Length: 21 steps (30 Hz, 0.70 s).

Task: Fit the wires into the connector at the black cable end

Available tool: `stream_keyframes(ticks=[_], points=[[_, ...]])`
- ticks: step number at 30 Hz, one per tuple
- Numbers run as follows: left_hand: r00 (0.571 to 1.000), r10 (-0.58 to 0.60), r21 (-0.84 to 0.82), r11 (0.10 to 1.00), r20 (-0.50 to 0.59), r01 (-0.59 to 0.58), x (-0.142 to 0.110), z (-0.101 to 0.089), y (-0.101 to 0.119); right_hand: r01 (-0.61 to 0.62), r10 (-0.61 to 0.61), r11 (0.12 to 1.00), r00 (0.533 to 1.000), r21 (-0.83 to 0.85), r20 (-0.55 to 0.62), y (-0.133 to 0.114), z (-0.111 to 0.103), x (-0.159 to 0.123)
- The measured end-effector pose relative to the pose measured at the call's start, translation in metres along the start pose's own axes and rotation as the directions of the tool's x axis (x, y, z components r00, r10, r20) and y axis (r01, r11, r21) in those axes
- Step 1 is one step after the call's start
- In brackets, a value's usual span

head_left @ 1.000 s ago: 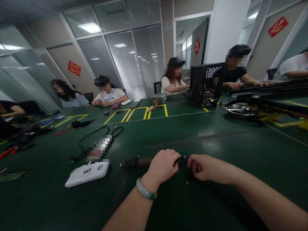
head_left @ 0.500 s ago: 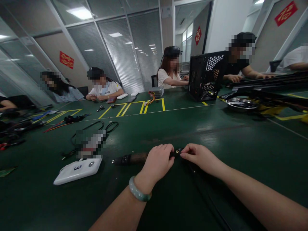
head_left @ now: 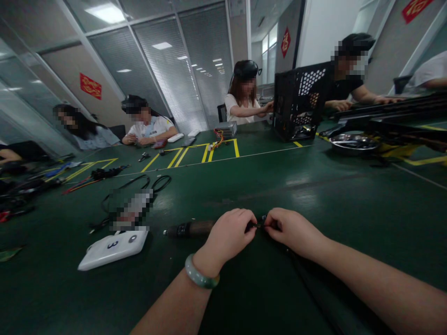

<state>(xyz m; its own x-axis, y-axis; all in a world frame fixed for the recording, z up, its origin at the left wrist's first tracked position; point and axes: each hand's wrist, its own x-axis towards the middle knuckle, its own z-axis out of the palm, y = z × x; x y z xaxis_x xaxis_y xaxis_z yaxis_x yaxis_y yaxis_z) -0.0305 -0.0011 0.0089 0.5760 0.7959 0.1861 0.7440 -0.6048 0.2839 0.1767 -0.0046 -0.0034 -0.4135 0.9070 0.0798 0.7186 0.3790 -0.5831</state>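
Note:
My left hand (head_left: 228,235), a green bangle on its wrist, is closed round a dark rod-shaped tool (head_left: 190,229) that lies flat on the green table (head_left: 314,195). The tool's handle sticks out to the left of my fist. My right hand (head_left: 291,230) pinches at the tool's right tip, thumb and fingers pressed together right beside my left fingers. What it pinches is too small to make out.
A white box marked 3 (head_left: 111,247) lies to the left, with black cables (head_left: 150,184) behind it. A black perforated case (head_left: 298,104) and a metal dish (head_left: 352,142) stand at the back right. Several people sit around the far side.
My right hand moved left from a loose curl to a pinch at the tool's tip, touching my left fingers. My left hand kept its grip. The view tilted slightly.

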Motion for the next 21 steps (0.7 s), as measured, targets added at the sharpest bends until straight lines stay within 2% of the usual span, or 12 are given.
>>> stream_keyframes(ticks=[5, 15, 21], points=[[0.999, 0.022, -0.017, 1.0, 0.028, -0.022, -0.0014, -0.0017, 0.0047, 0.038, -0.038, 0.999, 0.999, -0.007, 0.012, -0.0023, -0.0005, -0.0011], [0.999, 0.04, -0.035, 0.999, -0.03, -0.041, -0.0026, -0.0001, 0.0052, 0.014, -0.014, 1.0, 0.998, 0.0, 0.059, -0.0002, 0.0009, -0.0001], [0.999, 0.048, -0.012, 0.999, -0.022, -0.049, -0.0029, -0.0013, 0.006, 0.015, -0.014, 1.0, 0.998, -0.005, 0.067, -0.0012, 0.0004, -0.0002]])
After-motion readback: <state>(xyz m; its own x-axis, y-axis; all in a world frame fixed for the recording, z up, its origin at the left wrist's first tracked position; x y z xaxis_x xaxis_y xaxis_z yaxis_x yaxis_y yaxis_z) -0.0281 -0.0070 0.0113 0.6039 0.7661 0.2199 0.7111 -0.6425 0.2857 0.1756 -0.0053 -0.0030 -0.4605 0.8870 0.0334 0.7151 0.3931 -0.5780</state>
